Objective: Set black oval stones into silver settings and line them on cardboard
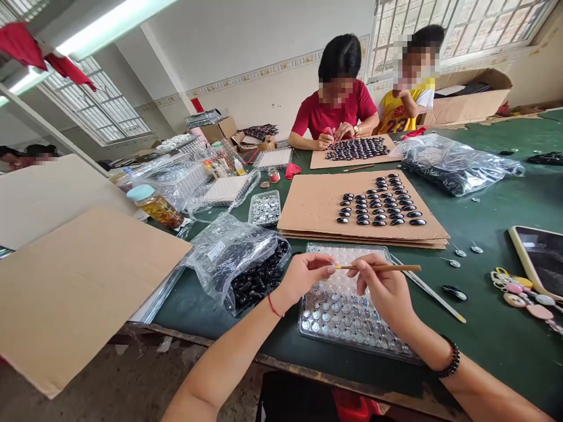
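Observation:
My right hand (382, 284) pinches a thin brown wooden stick (398, 268) and holds it level above the tray. The stick's yellowish tip meets the fingertips of my left hand (308, 275). Those fingers are pinched together on something too small to make out. Beneath both hands lies a clear plastic tray (303, 328). Its nearer rows hold many small round silvery pieces (335, 308), while the far rows look pale. A long pale strip with tweezer-like arms (433, 293) rests along the tray's right side. One glossy black oval piece (454, 292) lies beyond it.
Stacked cardboard (303, 205) behind the tray carries rows of black ovals (380, 202). A plastic bag (237, 252) of black parts lies left, near a tub (264, 210) of silvery pieces. A phone (539, 258) is at right. Two people sit across the table.

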The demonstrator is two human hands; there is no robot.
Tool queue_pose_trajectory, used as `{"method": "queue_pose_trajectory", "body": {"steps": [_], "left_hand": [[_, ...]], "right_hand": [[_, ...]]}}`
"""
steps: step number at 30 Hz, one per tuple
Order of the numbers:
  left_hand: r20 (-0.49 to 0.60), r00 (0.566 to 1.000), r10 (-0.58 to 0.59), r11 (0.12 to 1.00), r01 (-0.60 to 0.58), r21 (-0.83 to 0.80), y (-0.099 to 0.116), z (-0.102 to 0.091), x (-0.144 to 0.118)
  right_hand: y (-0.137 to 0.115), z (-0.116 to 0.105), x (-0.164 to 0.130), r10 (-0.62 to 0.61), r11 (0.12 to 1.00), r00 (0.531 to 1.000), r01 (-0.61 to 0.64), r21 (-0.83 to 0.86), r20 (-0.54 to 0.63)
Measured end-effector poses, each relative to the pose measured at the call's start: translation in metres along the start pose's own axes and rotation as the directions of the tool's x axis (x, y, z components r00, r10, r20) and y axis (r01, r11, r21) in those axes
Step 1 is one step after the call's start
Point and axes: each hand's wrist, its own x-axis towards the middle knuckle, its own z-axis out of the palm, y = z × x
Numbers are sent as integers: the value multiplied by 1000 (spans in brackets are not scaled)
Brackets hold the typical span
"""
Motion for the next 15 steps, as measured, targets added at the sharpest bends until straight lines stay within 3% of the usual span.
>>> {"method": "queue_pose_trajectory", "body": {"steps": [3,5,7,8,11,13,15], "left_hand": [[-164,981,105,986,-82,143,4,-21,11],[-282,925,256,920,-143,366,14,-49,28],[-363,852,379,779,-81,622,27,-81,48],[-358,849,388,678,0,735,34,-95,56],[-349,856,382,585,68,808,50,-117,62],[-262,887,380,515,33,857,52,-112,45],[-91,943,321,400,-47,915,47,-98,13]], "right_hand": [[-2,-5,3,26,989,992,-7,150,-125],[-2,-8,6,33,980,981,6,200,-191],[-2,-11,7,43,974,978,4,225,-205],[-3,-11,7,50,973,979,-3,230,-196],[-4,-12,5,56,974,984,-17,227,-169],[-5,-13,3,51,975,985,-13,224,-167],[-7,-13,3,44,974,984,-5,226,-171]]}}
